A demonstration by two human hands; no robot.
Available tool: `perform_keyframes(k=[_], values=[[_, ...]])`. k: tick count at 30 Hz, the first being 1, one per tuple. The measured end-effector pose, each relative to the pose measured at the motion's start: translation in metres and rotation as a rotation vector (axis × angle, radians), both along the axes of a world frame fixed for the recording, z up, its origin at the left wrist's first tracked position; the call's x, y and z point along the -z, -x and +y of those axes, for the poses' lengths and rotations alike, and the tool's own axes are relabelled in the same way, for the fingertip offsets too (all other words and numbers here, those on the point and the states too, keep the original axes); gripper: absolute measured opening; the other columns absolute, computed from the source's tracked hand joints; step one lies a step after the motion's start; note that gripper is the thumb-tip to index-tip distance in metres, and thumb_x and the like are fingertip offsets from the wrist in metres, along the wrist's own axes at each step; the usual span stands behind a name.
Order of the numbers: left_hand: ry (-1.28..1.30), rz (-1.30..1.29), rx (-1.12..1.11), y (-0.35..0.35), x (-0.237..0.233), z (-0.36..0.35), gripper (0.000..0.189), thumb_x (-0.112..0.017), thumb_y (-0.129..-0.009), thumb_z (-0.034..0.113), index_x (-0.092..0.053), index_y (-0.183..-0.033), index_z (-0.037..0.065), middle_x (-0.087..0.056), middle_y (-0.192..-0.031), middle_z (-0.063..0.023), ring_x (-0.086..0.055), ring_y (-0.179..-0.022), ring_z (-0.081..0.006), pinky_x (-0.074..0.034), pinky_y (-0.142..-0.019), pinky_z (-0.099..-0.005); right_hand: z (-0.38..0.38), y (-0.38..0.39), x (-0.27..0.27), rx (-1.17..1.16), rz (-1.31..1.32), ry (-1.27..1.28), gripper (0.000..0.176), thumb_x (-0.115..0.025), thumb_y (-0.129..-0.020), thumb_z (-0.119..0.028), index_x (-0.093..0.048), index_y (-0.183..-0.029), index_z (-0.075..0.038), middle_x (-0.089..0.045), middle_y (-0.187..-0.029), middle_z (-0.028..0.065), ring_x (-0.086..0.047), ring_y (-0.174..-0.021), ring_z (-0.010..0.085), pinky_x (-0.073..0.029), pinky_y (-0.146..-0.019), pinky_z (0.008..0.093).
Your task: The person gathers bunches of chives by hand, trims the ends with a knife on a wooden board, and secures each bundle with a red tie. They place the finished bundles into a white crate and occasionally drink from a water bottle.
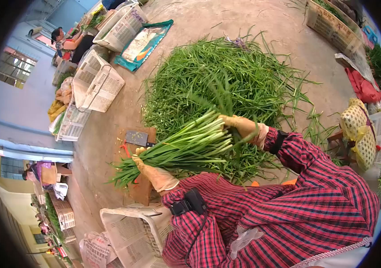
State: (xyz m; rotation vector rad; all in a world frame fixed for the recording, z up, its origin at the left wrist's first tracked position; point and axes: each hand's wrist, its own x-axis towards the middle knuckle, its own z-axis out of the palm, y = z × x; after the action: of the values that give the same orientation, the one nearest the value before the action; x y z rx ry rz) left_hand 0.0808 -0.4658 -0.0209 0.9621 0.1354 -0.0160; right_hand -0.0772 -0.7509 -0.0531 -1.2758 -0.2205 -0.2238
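A thick bunch of garlic chives [186, 143] lies across my front, its pale stem ends to the right and green tips to the left. My gloved left hand [152, 172] is wrapped round the leafy end. At the stem ends, my gloved right hand [242, 126] is closed on some loose chive leaves [219, 96], which stick out above it, blurred by motion. Under the bunch's left end is a wooden board [141, 190] with a cleaver [137, 138] lying on it. A red strip shows beside the cleaver.
A large heap of loose green leaves [217, 67] covers the floor ahead. White plastic crates [96, 85] stand at the left, and another crate [130, 232] is close at my lower left. A teal-edged sack [143, 44] lies flat. A seated person [72, 44] works far left.
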Motion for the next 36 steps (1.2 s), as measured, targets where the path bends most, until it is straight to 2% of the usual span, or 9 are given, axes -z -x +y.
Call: perform_keyframes(k=[2, 5, 7, 10, 11, 13, 25, 29, 36], values=[[0.012, -0.019, -0.084, 0.005, 0.000, -0.001, 0.047, -0.054, -0.106, 0.051, -0.059, -0.129, 0.011, -0.062, -0.119, -0.0024, -0.062, -0.106, -0.0179, -0.055, -0.096, -0.0378, -0.010, 0.008, 0.000, -0.284, 0.231, -0.776, 0.034, -0.043, -0.112, -0.040, -0.056, -0.099, -0.012, -0.047, -0.075, -0.0045, -0.044, -0.063, 0.0089, -0.044, -0.059, 0.0245], [-0.103, -0.075, -0.122, 0.006, -0.003, 0.007, 0.051, -0.049, -0.106, 0.055, -0.059, -0.128, 0.011, -0.061, -0.120, -0.0036, -0.061, -0.108, -0.0206, -0.054, -0.098, -0.0393, -0.034, 0.018, 0.003, -0.266, 0.195, -0.878, 0.035, -0.042, -0.113, -0.039, -0.056, -0.094, -0.012, -0.042, -0.071, -0.0077, -0.035, -0.059, 0.0054, -0.033, -0.050, 0.0218], [-0.141, -0.110, -0.124, 0.007, -0.006, 0.006, 0.054, -0.044, -0.107, 0.058, -0.059, -0.126, 0.010, -0.059, -0.122, -0.0044, -0.061, -0.109, -0.0220, -0.053, -0.099, -0.0407, -0.026, 0.015, -0.006, -0.336, 0.148, -0.848, 0.031, -0.047, -0.112, -0.036, -0.063, -0.106, -0.010, -0.057, -0.083, -0.0049, -0.047, -0.066, 0.0058, -0.041, -0.055, 0.0206], [-0.160, -0.157, -0.153, 0.008, -0.017, -0.008, 0.048, -0.047, -0.107, 0.054, -0.059, -0.124, 0.011, -0.060, -0.122, -0.0044, -0.060, -0.110, -0.0218, -0.052, -0.098, -0.0406, -0.011, 0.002, 0.000, -0.031, 0.459, 0.128, 0.043, -0.059, -0.106, -0.030, -0.060, -0.142, -0.006, -0.064, -0.133, 0.0055, -0.064, -0.102, 0.0126, -0.056, -0.085, 0.0280], [-0.094, -0.125, -0.085, 0.011, -0.022, -0.014, 0.046, -0.049, -0.107, 0.052, -0.059, -0.124, 0.011, -0.060, -0.121, -0.0044, -0.060, -0.111, -0.0219, -0.052, -0.099, -0.0407, 0.012, 0.005, -0.066, -0.039, 0.478, 0.123, 0.040, -0.066, -0.100, -0.020, -0.063, -0.136, -0.003, -0.065, -0.134, 0.0054, -0.064, -0.109, 0.0162, -0.055, -0.094, 0.0321], [-0.031, -0.100, -0.018, 0.014, -0.031, -0.023, 0.043, -0.050, -0.107, 0.049, -0.060, -0.124, 0.011, -0.061, -0.121, -0.0044, -0.060, -0.112, -0.0221, -0.052, -0.100, -0.0408, 0.038, -0.026, -0.013, -0.007, 0.147, 0.064, 0.046, -0.072, -0.095, -0.012, -0.060, -0.138, -0.003, -0.065, -0.135, 0.0067, -0.063, -0.114, 0.0180, -0.053, -0.098, 0.0326], [0.128, 0.010, -0.199, 0.007, -0.020, -0.006, 0.040, -0.067, -0.100, 0.048, -0.061, -0.117, 0.012, -0.061, -0.106, -0.0005, -0.063, -0.097, -0.0186, -0.058, -0.090, -0.0393, 0.058, 0.017, -0.035, -0.059, 0.365, -0.153, 0.041, -0.076, -0.095, -0.018, -0.062, -0.129, -0.002, -0.073, -0.119, 0.0104, -0.067, -0.113, 0.0198, -0.051, -0.101, 0.0349], [0.159, -0.013, -0.221, -0.001, -0.010, 0.010, 0.033, -0.058, -0.104, 0.048, -0.061, -0.107, 0.016, -0.062, -0.093, 0.0025, -0.063, -0.087, -0.0156, -0.057, -0.082, -0.0375, 0.056, 0.030, -0.035, -0.217, 0.185, -0.867, 0.014, -0.056, -0.101, -0.011, -0.063, -0.094, -0.001, -0.068, -0.090, 0.0093, -0.066, -0.085, 0.0229, -0.053, -0.085, 0.0355], [0.090, -0.172, -0.248, -0.003, 0.006, 0.044, 0.031, -0.047, -0.109, 0.041, -0.055, -0.092, 0.017, -0.059, -0.082, 0.0038, -0.057, -0.074, -0.0126, -0.052, -0.072, -0.0321, -0.010, 0.044, -0.051, -0.101, 0.338, -0.641, 0.016, -0.054, -0.104, -0.021, -0.059, -0.094, -0.010, -0.045, -0.064, -0.0068, -0.038, -0.050, 0.0056, -0.031, -0.050, 0.0251]])
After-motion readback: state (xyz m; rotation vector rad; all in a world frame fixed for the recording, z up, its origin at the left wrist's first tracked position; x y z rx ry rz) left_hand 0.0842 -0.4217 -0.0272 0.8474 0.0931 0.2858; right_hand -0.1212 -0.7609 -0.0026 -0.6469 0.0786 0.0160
